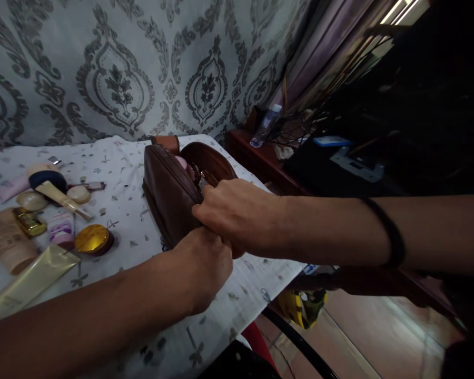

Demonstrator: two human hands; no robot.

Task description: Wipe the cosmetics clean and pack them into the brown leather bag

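A brown leather zip bag (pixel 168 187) lies on the white printed cloth, its top unzipped and several small items showing inside, a pink one (pixel 181 161) among them. At the bag's near end my left hand (pixel 205 266) is closed, its fingers curled against the edge. Just above it, touching it, my right hand (pixel 240 213) is closed too, gripping the bag beside the opening. Both sets of fingertips are hidden. The zipper pull cannot be made out.
Cosmetics lie to the left: cream tubes (pixel 35 279), a gold-lidded jar (pixel 92 239), a dark blue round container (pixel 47 179) and several others. Behind rises a patterned grey curtain (pixel 114 79). On the right, a dark red side table (pixel 256 163) holds a clear bottle (pixel 266 126).
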